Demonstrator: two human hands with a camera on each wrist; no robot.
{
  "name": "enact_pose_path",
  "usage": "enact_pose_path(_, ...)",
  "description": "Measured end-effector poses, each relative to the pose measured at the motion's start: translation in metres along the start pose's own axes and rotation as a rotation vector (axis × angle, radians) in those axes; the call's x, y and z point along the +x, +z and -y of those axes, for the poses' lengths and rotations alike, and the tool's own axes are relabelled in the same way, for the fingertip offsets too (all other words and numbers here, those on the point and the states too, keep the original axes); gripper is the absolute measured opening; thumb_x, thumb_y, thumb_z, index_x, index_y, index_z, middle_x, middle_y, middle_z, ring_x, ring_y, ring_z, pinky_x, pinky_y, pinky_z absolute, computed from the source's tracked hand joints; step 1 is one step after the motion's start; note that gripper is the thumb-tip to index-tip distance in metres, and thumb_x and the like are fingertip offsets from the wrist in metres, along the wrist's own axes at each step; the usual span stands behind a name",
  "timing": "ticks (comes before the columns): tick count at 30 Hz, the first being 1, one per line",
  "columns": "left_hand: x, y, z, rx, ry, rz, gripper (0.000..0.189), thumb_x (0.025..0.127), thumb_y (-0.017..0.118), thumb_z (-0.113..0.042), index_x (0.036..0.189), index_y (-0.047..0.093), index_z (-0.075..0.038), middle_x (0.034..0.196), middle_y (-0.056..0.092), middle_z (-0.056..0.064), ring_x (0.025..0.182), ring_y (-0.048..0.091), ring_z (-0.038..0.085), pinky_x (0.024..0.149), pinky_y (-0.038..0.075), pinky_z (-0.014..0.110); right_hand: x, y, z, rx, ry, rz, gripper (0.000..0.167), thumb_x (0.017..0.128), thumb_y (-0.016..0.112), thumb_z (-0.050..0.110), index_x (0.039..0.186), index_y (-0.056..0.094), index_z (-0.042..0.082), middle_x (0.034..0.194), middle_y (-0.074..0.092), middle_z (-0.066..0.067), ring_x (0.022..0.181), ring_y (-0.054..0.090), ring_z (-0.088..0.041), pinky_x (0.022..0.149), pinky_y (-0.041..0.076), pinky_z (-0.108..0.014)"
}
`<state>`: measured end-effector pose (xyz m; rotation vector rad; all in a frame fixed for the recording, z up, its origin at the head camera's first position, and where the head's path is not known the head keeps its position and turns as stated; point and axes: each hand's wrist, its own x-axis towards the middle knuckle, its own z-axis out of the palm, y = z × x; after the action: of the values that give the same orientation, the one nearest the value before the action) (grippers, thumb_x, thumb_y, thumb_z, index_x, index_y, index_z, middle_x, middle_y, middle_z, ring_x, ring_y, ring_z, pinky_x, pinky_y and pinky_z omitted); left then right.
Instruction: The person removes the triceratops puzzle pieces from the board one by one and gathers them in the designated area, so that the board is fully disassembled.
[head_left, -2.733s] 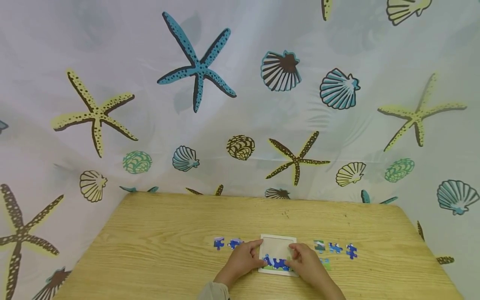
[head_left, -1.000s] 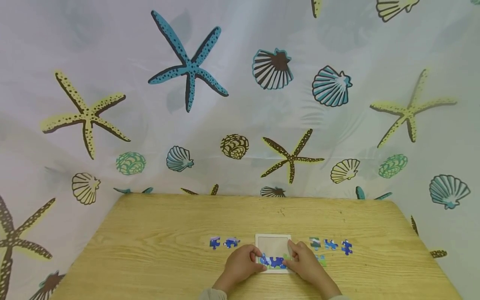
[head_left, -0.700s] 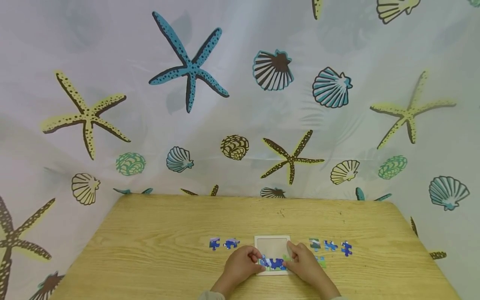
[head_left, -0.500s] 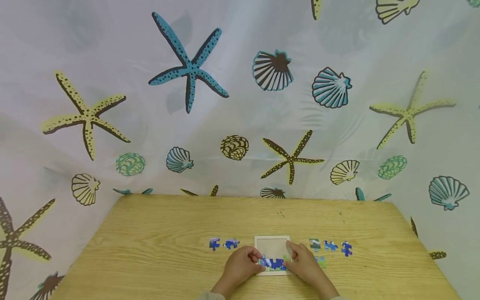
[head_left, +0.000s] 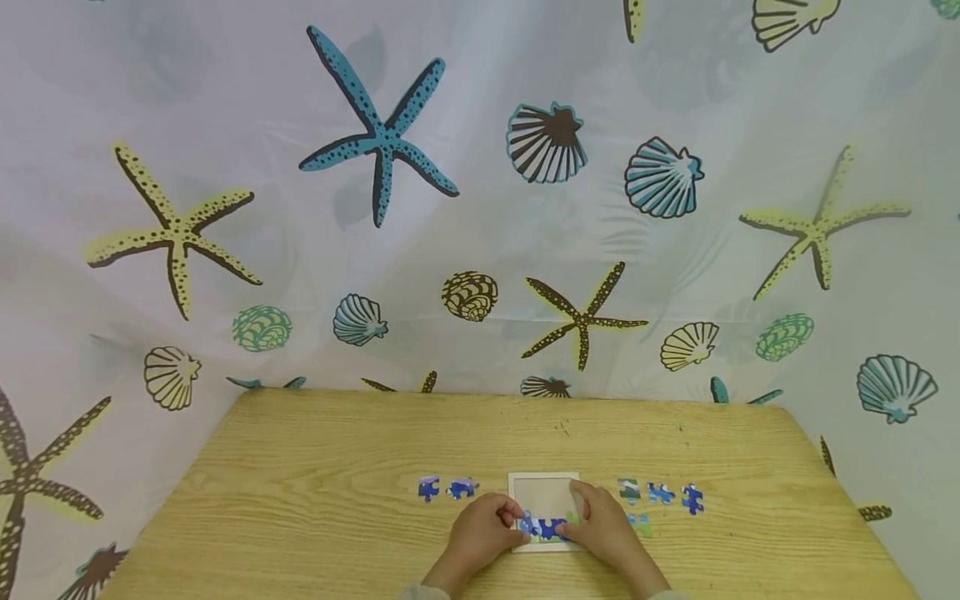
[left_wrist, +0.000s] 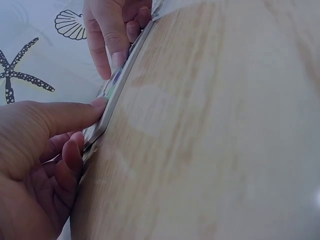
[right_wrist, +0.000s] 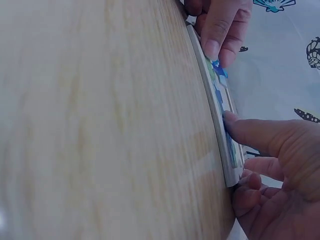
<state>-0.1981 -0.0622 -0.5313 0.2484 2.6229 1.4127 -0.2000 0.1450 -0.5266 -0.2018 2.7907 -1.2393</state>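
A small square jigsaw frame with a pale rim lies near the table's front, its lower part filled with blue and green puzzle pieces. My left hand holds its left side, the thumb lying over the near left corner and the other fingers curled by the edge. From the right, my right hand reaches over the rim. Its thumb presses on the pieces, while the index finger stretches along the right side. The hands hide parts of both side rims.
Two loose pieces lie left of the frame, blue with some white. To the right are several more, including a blue one and a green one. A curtain printed with starfish and shells surrounds the wooden table.
My right thumb has slid left, further over the pieces, and the right index finger has shifted slightly left. My left hand stays at the frame's left side. The loose pieces have not moved.
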Motion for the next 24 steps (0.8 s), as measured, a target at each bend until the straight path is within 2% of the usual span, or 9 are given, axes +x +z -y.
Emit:
enact_pose_path(8, 0.000, -0.001, 0.005, -0.152, 0.018, -0.007, 0.016, 0.072, 0.080, -0.010, 0.082, 0.068, -0.010, 0.076, 0.060, -0.003, 0.068, 0.054, 0.011, 0.061, 0.043, 0.024, -0.001, -0.001, 0.003, -0.004, 0.013, 0.002, 0.071, 0.073, 0.081, 0.022, 0.130, 0.050, -0.007, 0.074, 0.042, -0.004, 0.064, 0.037, -0.016, 0.054, 0.030, -0.025)
enact_pose_path(12, 0.002, 0.000, 0.010, -0.230, 0.021, -0.006, 0.012, 0.074, 0.079, -0.010, 0.083, 0.071, -0.009, 0.078, 0.065, -0.003, 0.072, 0.057, 0.011, 0.065, 0.046, 0.025, -0.001, -0.001, 0.002, -0.007, 0.016, 0.001, 0.071, 0.073, 0.081, 0.022, 0.130, 0.050, -0.006, 0.074, 0.042, -0.003, 0.064, 0.036, -0.016, 0.054, 0.029, -0.025)
enact_pose_path(15, 0.002, -0.004, 0.014, -0.301, -0.013, 0.001, 0.011, 0.075, 0.079, -0.013, 0.083, 0.073, -0.009, 0.081, 0.067, -0.002, 0.076, 0.058, 0.012, 0.069, 0.047, 0.028, 0.000, 0.000, 0.001, -0.010, 0.017, 0.002, 0.071, 0.073, 0.081, 0.023, 0.130, 0.050, -0.006, 0.074, 0.042, -0.003, 0.064, 0.036, -0.016, 0.054, 0.029, -0.024)
enact_pose_path(19, -0.005, -0.016, 0.019, -0.377, -0.085, 0.009, 0.016, 0.075, 0.080, -0.017, 0.085, 0.074, -0.007, 0.085, 0.070, 0.000, 0.078, 0.059, 0.013, 0.069, 0.047, 0.028, -0.001, 0.001, 0.001, -0.008, 0.013, 0.004, 0.072, 0.073, 0.082, 0.024, 0.130, 0.050, -0.006, 0.073, 0.041, -0.003, 0.063, 0.035, -0.015, 0.054, 0.028, -0.024)
enact_pose_path(24, -0.018, -0.039, 0.030, -0.394, -0.182, 0.001, 0.021, 0.074, 0.081, -0.021, 0.088, 0.075, -0.006, 0.086, 0.071, 0.000, 0.074, 0.059, 0.010, 0.064, 0.047, 0.025, -0.001, 0.001, 0.000, -0.011, 0.026, 0.003, 0.072, 0.073, 0.081, 0.024, 0.131, 0.050, -0.005, 0.073, 0.041, -0.003, 0.064, 0.034, -0.015, 0.054, 0.028, -0.024)
